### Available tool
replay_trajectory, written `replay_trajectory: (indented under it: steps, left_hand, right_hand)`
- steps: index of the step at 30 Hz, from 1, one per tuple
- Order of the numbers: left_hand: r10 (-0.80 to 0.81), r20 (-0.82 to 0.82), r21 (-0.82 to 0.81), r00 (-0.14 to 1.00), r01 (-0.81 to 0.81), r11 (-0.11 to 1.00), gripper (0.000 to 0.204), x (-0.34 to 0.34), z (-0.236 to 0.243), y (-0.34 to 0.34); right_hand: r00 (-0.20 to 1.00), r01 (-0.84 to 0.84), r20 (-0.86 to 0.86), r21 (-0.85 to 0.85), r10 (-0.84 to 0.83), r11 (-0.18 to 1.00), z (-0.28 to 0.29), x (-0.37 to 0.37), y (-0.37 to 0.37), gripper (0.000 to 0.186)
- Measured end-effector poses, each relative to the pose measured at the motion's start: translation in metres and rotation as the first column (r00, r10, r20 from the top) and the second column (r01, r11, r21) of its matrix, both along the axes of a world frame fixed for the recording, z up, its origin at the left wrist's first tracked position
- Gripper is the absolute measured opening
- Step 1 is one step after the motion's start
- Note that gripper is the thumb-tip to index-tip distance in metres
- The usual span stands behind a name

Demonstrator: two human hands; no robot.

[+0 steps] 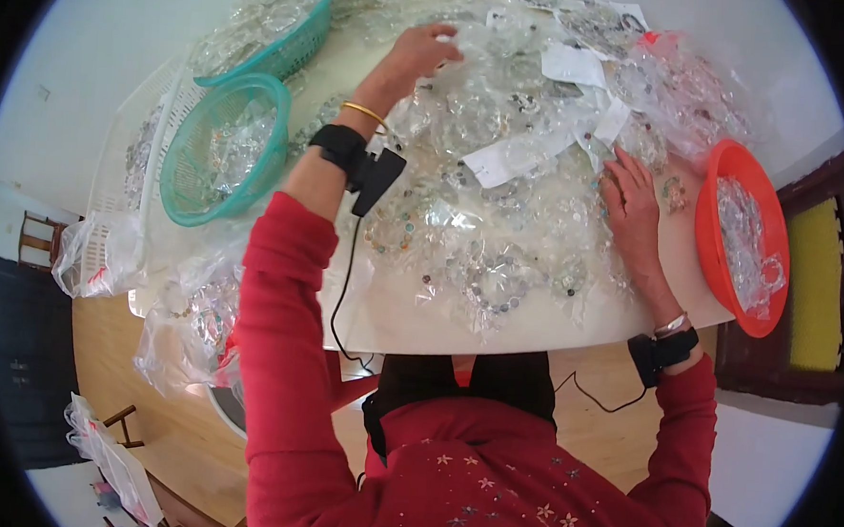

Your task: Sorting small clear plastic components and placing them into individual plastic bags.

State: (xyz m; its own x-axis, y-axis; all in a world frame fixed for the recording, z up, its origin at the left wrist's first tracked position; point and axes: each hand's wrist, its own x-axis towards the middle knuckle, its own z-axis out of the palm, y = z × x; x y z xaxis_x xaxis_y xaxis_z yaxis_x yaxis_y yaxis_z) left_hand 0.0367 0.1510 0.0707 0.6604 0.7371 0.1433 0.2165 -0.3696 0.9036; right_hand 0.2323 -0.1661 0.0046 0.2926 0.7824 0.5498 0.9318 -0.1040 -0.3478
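Plastic packets (pixel 497 279) strew the table (pixel 395 331) within reach of the left hand (pixel 418 57), far, curled, grip unclear, and right hand (pixel 633 213), lying unclenched, with green basket (pixel 181 165) left and red basin (pixel 714 250) right, seemingly for handy storage.

A pale table (pixel 390 327) carries spread-out clear packets (pixel 448 219) (several with beads (pixel 570 292) inside), white paper (pixel 574 66) among them towards one o'clock, and a reddish plastic bag (pixel 693 101) at two o'clock.
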Motion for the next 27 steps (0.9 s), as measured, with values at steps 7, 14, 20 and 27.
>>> replay_trajectory:
  steps: [7,14,20,27]
  left_hand:
    - [-0.117,0.183,-0.181,0.976,0.15,0.972,0.033,-0.044,0.053,-0.066]
    - [-0.011,0.509,-0.546,0.861,0.333,0.768,0.037,-0.095,0.02,-0.125]
    - [0.083,0.552,-0.639,0.83,0.356,0.682,0.042,-0.118,0.006,-0.161]
    - [0.032,0.548,-0.656,0.836,0.406,0.637,0.028,-0.112,-0.001,-0.185]
  right_hand:
    - [0.999,-0.017,-0.027,0.021,0.017,1.0,0.002,0.0,0.001,0.026]
    - [0.976,-0.042,-0.207,0.116,0.065,0.992,-0.013,0.014,-0.002,0.025]
    - [0.987,-0.041,-0.136,0.318,0.088,0.947,0.021,-0.017,-0.008,0.025]
    - [0.369,-0.439,-0.868,0.151,0.331,0.886,0.063,-0.13,0.033,0.025]
